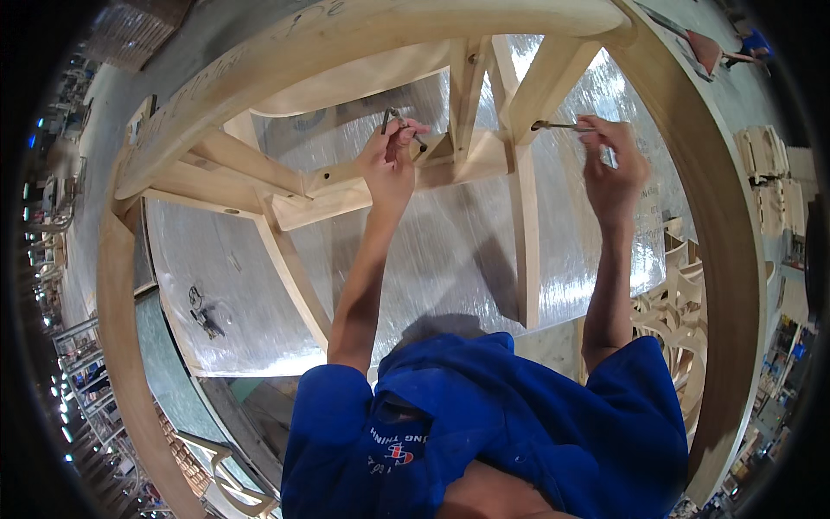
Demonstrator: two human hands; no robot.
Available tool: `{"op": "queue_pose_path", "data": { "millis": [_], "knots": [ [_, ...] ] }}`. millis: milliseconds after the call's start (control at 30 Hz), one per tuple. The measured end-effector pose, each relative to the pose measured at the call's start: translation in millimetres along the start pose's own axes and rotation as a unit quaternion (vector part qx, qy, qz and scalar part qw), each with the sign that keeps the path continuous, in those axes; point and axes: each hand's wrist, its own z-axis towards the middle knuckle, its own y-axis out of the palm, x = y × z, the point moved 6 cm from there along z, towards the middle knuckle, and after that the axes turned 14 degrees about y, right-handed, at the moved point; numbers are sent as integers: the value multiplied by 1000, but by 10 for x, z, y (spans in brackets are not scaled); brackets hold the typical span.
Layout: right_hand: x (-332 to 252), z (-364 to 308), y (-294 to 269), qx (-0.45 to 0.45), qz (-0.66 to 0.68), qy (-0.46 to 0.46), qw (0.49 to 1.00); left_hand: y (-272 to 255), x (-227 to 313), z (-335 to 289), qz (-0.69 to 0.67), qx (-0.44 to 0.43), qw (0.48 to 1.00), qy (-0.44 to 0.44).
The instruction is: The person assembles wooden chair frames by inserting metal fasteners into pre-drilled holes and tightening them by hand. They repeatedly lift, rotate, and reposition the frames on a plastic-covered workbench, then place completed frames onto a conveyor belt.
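Note:
A pale wooden furniture frame (pixel 484 164) with angled braces stands around my arms. My right hand (pixel 616 160) is closed on a thin metal rod (pixel 566 127), which reaches left to a dark hole in the slanted corner brace (pixel 553 86). Whether its tip sits inside the hole or only touches it, I cannot tell. Over the middle of the crossbar, my left hand (pixel 391 164) pinches small dark metal pieces (pixel 386 119) that look like bolts; their ends stick out past the fingers. A dark bolt head or hole (pixel 327 176) shows in the crossbar to the left.
Below the frame lies a work surface wrapped in shiny clear film (pixel 415 259). Small metal hardware (pixel 205 322) rests on it at the left. A broad curved wooden rail (pixel 726 216) bounds the right side, and more curved wooden parts (pixel 679 303) are piled beyond the surface.

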Motion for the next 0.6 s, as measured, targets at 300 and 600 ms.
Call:
{"op": "queue_pose_path", "data": {
  "millis": [300,600],
  "knots": [
    [588,42,279,-90,-3,123,988,64,-305,-55,-20,-162,979,-118],
    [566,-4,363,-174,161,169,957,36,-238,63,34,-60,991,-115]
  ]
}}
